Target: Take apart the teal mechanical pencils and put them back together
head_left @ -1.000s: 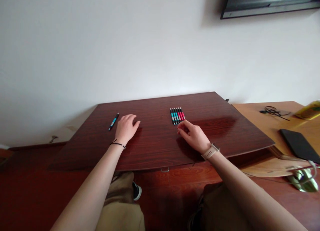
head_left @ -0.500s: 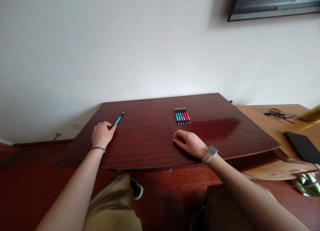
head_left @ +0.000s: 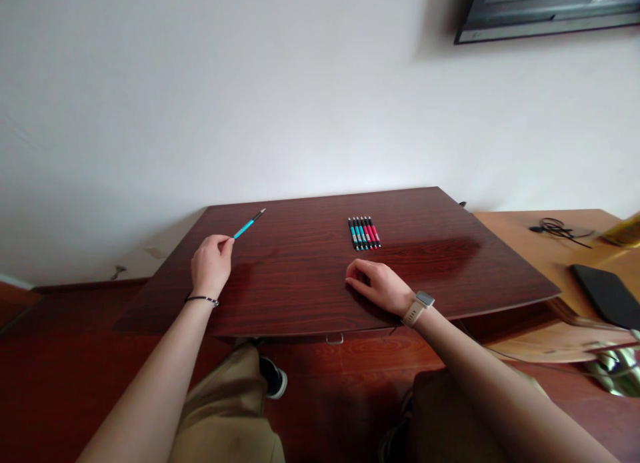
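Pinched in my left hand (head_left: 212, 264) is a teal pen (head_left: 245, 228) with a black grip, its tip slanting up and to the right over the left part of the dark wooden table (head_left: 295, 283). My right hand (head_left: 380, 286) rests on the table near the front edge, fingers curled in and nothing seen in them. Just beyond it lies a row of several pens side by side, the teal pens (head_left: 357, 233) on the left and the red pens (head_left: 373, 232) on the right.
A lighter wooden desk (head_left: 530, 249) adjoins on the right, bearing a coiled black cable (head_left: 555, 228), a flat black device (head_left: 606, 295) and a yellow object (head_left: 625, 231). The white wall (head_left: 300, 103) stands behind the table, with a screen (head_left: 555, 13) mounted at upper right.
My left hand has lifted the teal pen off the table and moved it up and to the right. My right hand and the row of pens have stayed put.
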